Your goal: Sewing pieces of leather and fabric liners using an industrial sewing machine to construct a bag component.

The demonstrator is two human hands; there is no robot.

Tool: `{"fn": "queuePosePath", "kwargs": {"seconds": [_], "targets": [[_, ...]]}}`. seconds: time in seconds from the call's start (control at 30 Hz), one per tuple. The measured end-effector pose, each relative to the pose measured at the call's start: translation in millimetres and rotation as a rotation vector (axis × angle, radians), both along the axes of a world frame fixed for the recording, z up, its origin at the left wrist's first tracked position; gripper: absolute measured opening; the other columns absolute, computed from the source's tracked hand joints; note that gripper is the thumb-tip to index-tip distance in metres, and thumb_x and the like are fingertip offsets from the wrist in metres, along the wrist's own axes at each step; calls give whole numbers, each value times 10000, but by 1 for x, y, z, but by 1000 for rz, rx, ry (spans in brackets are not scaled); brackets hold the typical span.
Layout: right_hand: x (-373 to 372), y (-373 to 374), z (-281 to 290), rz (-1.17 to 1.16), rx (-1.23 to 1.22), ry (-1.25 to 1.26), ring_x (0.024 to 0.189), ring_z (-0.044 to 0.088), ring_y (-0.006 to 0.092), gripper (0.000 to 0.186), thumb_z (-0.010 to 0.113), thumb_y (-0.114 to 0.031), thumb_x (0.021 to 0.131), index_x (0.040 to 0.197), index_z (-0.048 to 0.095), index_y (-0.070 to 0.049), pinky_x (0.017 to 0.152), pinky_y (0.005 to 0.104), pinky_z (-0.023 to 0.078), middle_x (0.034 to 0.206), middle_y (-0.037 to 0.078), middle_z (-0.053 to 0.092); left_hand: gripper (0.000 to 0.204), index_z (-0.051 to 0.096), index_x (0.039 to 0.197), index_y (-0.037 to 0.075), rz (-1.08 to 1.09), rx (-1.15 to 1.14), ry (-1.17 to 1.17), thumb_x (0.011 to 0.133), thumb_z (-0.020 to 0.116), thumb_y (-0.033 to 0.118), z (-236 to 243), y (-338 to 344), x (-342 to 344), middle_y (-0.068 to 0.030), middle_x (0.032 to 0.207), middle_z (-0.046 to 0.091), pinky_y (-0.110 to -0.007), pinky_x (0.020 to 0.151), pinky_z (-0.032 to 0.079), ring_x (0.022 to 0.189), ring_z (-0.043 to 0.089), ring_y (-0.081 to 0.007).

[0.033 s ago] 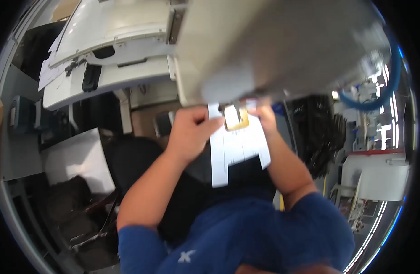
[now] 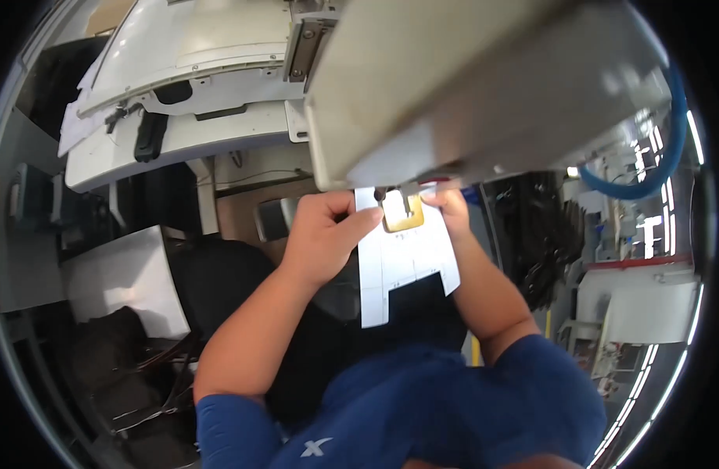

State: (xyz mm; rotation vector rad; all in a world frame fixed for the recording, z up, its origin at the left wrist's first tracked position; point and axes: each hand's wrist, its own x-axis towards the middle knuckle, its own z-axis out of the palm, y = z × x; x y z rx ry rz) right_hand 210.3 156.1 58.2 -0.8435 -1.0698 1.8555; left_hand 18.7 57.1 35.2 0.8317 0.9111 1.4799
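While the left hand [image 2: 319,238] pinches the white sheet [image 2: 414,256] at its ten o'clock, the right hand [image 2: 455,213], partly hidden, seems to grip its two o'clock edge; a gold-coloured plate [image 2: 406,227] shows near twelve, below the machine [image 2: 453,94].

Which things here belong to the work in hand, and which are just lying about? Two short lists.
Apparently in use:
notched flat white sheet, between left hand and right hand
rounded brass-coloured metal piece on it
boxy beige machine part above

Apparently just lying about:
flat white panel, left
oblong black object, upper left
shiny black bundle, right
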Motion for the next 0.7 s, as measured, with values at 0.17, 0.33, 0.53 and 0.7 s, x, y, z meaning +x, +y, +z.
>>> {"fn": "queuePosePath", "kwargs": {"seconds": [0.17, 0.33, 0.53, 0.7], "targets": [[25, -2, 0, 111, -218, -70, 893, 739, 321, 433, 565, -157, 822, 1130, 631, 141, 785, 394, 611, 1039, 248, 714, 207, 659, 732, -8, -136, 23, -97, 922, 677, 71, 3, 3, -1, -4, 735, 656, -230, 599, 416, 670, 542, -37], [34, 2, -8, 187, -187, -27, 977, 709, 393, 641, 514, -289, 805, 1267, 549, 154, 871, 466, 595, 1144, 313, 665, 289, 593, 660, -23, -41, 90, -92, 888, 711, 111, 0, 2, 4, 35, 588, 516, -261, 503, 323, 592, 418, -26], [16, -7, 2, 125, -156, -33, 939, 717, 344, 544, 545, -216, 808, 1223, 574, 135, 850, 425, 599, 1105, 271, 682, 294, 591, 659, -22, -28, 66, -82, 891, 711, 113, 2, 1, 5, 36, 594, 520, -260, 507, 328, 591, 420, -29], [19, -4, -4, 136, -209, 2, 888, 726, 268, 402, 569, -116, 797, 1126, 641, 103, 779, 357, 599, 1019, 212, 717, 290, 594, 658, -6, -29, 46, -77, 898, 708, 110, 3, -3, 4, 44, 617, 535, -259, 515, 335, 604, 429, -28]]}}
